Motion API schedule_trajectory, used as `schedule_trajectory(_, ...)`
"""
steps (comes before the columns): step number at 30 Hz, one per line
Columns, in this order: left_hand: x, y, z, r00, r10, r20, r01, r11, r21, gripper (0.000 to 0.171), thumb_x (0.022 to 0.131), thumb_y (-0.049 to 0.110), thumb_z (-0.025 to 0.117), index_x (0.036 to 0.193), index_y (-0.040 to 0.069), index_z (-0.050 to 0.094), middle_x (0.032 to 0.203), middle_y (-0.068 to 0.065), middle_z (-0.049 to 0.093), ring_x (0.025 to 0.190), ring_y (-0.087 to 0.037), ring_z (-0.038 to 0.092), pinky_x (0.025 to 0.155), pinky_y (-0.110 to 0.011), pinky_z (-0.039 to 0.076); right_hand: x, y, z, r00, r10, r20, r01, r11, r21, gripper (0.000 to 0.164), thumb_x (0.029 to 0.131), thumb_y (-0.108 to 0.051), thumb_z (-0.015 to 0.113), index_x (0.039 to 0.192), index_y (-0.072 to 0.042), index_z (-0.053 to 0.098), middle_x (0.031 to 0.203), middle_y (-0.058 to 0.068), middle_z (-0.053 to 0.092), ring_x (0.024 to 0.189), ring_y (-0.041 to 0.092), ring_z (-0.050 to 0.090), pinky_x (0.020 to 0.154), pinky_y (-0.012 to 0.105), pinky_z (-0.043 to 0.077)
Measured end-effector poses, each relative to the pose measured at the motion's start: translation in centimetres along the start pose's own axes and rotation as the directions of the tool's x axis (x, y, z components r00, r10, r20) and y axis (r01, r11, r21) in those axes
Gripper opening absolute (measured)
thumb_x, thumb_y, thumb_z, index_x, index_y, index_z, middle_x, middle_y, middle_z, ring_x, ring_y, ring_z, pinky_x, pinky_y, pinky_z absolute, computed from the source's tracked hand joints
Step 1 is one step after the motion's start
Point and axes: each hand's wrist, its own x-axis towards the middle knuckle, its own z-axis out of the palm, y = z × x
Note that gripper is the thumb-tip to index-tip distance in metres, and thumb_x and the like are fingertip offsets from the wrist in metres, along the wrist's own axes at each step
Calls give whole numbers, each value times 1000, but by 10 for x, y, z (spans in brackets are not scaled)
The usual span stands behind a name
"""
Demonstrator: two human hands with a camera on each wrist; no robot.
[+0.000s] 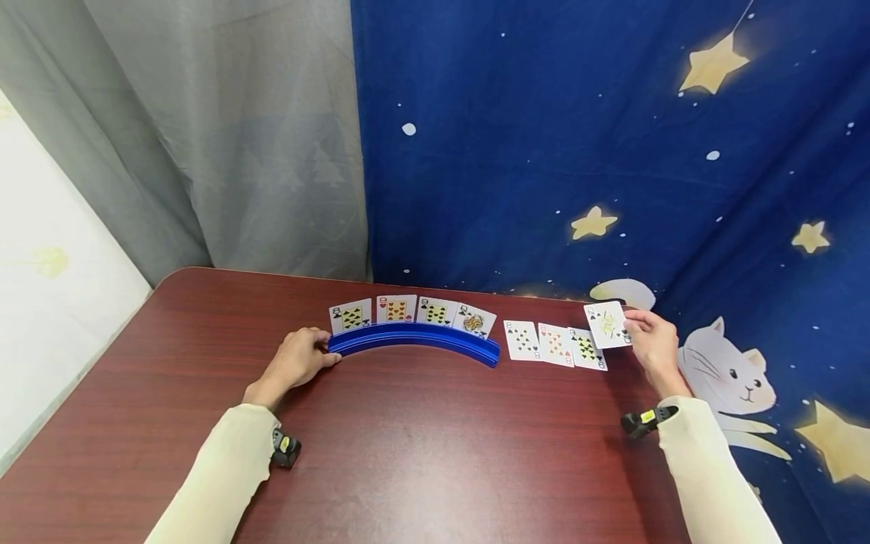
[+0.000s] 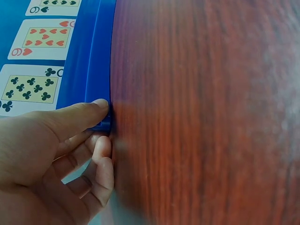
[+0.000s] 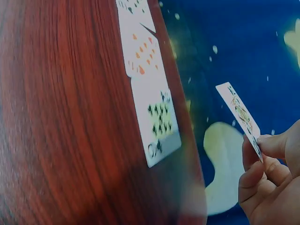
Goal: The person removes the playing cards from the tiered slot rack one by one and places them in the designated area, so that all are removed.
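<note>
My left hand (image 1: 297, 361) pinches the left end of a curved blue card holder (image 1: 414, 332), thumb on its near side. Four playing cards stand in its slot: a club card (image 1: 351, 314), a nine of hearts (image 2: 44, 40), a black-suited card (image 1: 436, 310) and a face card (image 1: 476, 320). Between thumb and fingers, my right hand (image 1: 655, 347) holds up a playing card (image 1: 607, 325) with a picture on it, by its right edge. Below and left of it lie three face-up cards in an overlapping row: a black one (image 1: 522, 341), a red one (image 1: 556, 345) and another black one (image 1: 587, 349).
The dark red wooden table (image 1: 408, 446) has its far edge just behind the cards. A blue curtain (image 1: 489, 151) with stars and a grey curtain (image 1: 272, 136) hang behind it. A white cat figure (image 1: 727, 370) shows at the right.
</note>
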Motion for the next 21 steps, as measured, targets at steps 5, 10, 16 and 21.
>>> schedule_trajectory(5,1,0,1,1000,2,1,-2,1000,-5,17,86,14,75,95,0,70,92,-13,65,81,-26,56,77,-43,46,4,16,-4,996,85,3,-85,995,45,26,97,-10,57,119,0,68,82,-9,68,61,-4,53,52,19,46)
schedule_trajectory(10,1,1,1,1000,1,1,-1,1000,-4,16,86,14,75,94,0,70,91,-13,65,80,-26,56,76,-42,45,5,32,-6,991,128,29,-131,984,117,28,97,-2,52,121,7,63,74,-11,63,56,0,51,47,22,46)
schedule_trajectory(16,1,-1,1,1000,13,-6,-13,1000,1,17,86,14,75,93,0,71,90,-12,65,80,-26,57,76,-43,46,2,47,-7,983,179,44,-182,980,83,29,96,1,50,121,10,61,75,-2,64,55,3,51,46,23,47)
schedule_trajectory(21,0,-2,2,1000,17,-18,-17,1000,1,16,84,15,76,92,1,71,89,-11,66,80,-27,58,76,-44,47,1,55,-6,980,191,53,-192,981,35,30,94,0,52,120,11,61,77,2,67,53,3,53,45,22,48)
